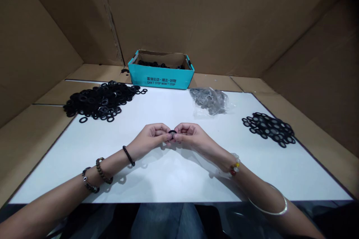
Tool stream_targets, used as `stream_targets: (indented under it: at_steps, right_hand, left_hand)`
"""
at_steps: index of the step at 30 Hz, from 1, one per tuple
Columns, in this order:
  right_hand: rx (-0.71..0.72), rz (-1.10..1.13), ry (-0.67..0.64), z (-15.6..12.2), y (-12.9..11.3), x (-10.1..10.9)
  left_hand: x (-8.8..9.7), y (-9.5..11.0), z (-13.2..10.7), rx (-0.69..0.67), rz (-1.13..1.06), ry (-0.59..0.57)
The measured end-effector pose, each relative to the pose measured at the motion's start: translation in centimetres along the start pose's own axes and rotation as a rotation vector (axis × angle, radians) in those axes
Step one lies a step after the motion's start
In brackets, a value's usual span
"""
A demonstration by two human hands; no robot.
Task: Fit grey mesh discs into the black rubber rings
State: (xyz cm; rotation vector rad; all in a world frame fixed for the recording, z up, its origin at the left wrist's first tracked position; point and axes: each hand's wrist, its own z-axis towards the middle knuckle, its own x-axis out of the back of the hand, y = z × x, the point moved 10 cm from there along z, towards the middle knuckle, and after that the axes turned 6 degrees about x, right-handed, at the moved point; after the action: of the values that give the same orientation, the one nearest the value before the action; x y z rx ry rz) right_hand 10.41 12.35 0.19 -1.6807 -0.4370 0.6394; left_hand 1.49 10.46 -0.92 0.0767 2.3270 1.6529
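Above the middle of the white board, my left hand (158, 135) and my right hand (187, 134) meet fingertip to fingertip. Between their thumbs and fingers is a black ring (172, 132), gripped from both sides. Something greyish shows inside the ring, partly covered by my thumbs. Back left lies a heap of loose black rings (101, 99). A clear plastic bag (210, 101) of small grey discs lies beyond my right hand. Farther right, a spread of black rings with grey centres (269, 129) rests on the board.
A turquoise cardboard box (161, 76) holding more black rings stands at the back. Tall cardboard walls (190, 18) enclose the back and both sides. The white board (168, 179) ends at its front edge, just above my lap. A few dark bits (125, 71) lie left of the box.
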Motion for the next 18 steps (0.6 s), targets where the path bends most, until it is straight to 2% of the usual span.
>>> stream_targets:
  at_steps: [4, 9, 14, 18]
  right_hand:
    - [0.103, -0.233, -0.003, -0.1, -1.2, 0.4]
    - [0.279, -0.591, -0.08, -0.7, -3.3, -0.5]
    - [0.223, -0.402, -0.128, -0.3, -1.5, -0.8]
    - [0.271, -0.508, -0.03, -0.3, -1.4, -0.7]
  left_hand:
    - [0.3, -0.2, 0.1, 0.003, -0.013, 0.029]
    - [0.3, -0.4, 0.2, -0.01, 0.007, 0.028]
    - [1.0, -0.6, 0.2, 0.009, 0.065, 0.086]
    - [1.5, -1.2, 0.3, 0.037, 0.059, 0.131]
